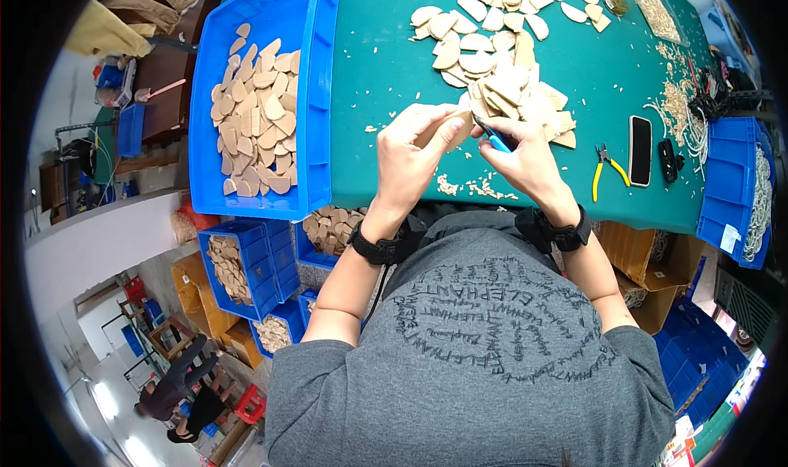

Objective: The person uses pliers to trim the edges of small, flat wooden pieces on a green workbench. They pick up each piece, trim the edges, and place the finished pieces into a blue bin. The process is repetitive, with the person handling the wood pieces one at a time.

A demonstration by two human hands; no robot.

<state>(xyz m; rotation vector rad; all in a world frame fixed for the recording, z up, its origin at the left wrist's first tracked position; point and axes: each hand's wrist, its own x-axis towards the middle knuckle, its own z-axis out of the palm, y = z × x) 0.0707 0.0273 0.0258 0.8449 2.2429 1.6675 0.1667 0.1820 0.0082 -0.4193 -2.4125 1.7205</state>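
Observation:
My left hand is closed on a small half-round wooden piece, pinched between thumb and fingers. In my right hand are blue-handled nippers, their dark jaws up against the piece's edge; whether the jaws touch it I cannot tell. Just beyond both hands lies a heap of similar pale wooden pieces on the green tabletop. Small wooden scraps are scattered between my hands and the near table edge.
To the left, a large blue bin holds many wooden pieces. Yellow-handled nippers, a phone and a small black object lie at right. A blue crate stands at the right edge. More filled blue bins sit below left.

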